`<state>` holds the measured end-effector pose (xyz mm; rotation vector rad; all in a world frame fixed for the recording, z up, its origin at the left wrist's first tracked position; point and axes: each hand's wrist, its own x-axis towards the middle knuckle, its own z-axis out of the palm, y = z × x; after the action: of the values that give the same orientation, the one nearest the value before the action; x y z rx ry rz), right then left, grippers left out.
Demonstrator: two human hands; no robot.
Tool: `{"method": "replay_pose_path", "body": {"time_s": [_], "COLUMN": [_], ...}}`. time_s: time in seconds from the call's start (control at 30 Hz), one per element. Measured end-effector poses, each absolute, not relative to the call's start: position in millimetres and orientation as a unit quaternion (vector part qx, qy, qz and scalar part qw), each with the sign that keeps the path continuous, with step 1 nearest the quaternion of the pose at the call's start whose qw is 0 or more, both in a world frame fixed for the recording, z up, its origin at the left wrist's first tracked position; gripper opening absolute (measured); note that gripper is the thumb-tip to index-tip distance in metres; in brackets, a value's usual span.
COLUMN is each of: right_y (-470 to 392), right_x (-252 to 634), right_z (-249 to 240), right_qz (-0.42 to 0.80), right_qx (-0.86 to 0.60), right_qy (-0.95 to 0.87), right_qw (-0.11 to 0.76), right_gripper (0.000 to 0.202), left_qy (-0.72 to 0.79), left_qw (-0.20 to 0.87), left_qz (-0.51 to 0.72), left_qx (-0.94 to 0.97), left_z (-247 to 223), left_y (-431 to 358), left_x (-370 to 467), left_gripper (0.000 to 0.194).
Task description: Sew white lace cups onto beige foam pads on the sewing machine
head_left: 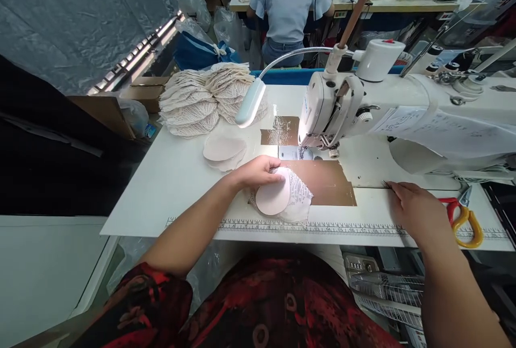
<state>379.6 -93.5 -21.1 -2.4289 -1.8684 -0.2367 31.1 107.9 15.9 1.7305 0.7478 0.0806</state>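
Note:
My left hand (pixel 262 171) pinches the upper edge of a smooth white oval pad (pixel 274 197). Under the pad lies a white lace piece (pixel 300 197), its patterned side sticking out to the right. Both are in front of the white sewing machine (pixel 322 106), near its needle and presser foot (pixel 302 153). Far to the right, my right hand (pixel 415 208) rests low over the table with its fingers together; a small dark tip shows at the fingertips, too small to name. Scissors with red and yellow handles (pixel 467 224) lie just right of that hand.
Tall stacks of lace pieces (pixel 189 103) stand at the back left, with several loose oval pads (pixel 223 150) before them. A lamp head (pixel 250 103) hangs left of the machine. A printed ruler (pixel 342 227) runs along the table's front edge. Another person (pixel 288 4) sits beyond.

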Motion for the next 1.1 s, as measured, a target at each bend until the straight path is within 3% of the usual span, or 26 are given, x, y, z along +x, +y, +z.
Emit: {"method": "replay_pose_path", "body": {"time_s": [0.17,0.23,0.37,0.43,0.53,0.63,1.1], "right_y": [-96.1,-92.2,-71.3,-55.8,-31.3,-12.1,-7.4], "right_x": [371.0,357.1,308.8,281.7,248.9,229.6,223.3], "right_z": [-17.5,-15.1,-6.4,-1.1,5.9,10.4,6.1], "right_qz": [-0.063,-0.036,0.111,0.192,0.32,0.394,0.473], "right_qx": [-0.806,-0.82,-0.74,-0.701,-0.661,-0.617,-0.619], "right_qy": [-0.585,-0.559,-0.602,-0.609,-0.59,-0.611,-0.517], "right_qw": [0.069,0.122,0.278,0.317,0.336,0.301,0.356], "right_gripper": [0.038,0.039,0.034,0.03,0.035,0.029,0.022], "left_qy": [0.294,0.284,0.274,0.27,0.259,0.27,0.297], "left_qw": [0.68,0.706,0.726,0.729,0.73,0.715,0.663], "left_qz": [0.063,0.061,0.056,0.055,0.053,0.065,0.114], "left_qx": [0.669,0.646,0.628,0.626,0.631,0.641,0.677], "left_z": [9.4,7.6,5.6,4.7,3.9,4.6,3.4], "left_y": [108.4,108.7,108.0,106.6,103.3,100.4,101.0], "left_x": [27.5,26.6,25.9,26.2,26.7,26.0,26.7], "left_gripper": [0.03,0.031,0.032,0.032,0.033,0.035,0.033]}}
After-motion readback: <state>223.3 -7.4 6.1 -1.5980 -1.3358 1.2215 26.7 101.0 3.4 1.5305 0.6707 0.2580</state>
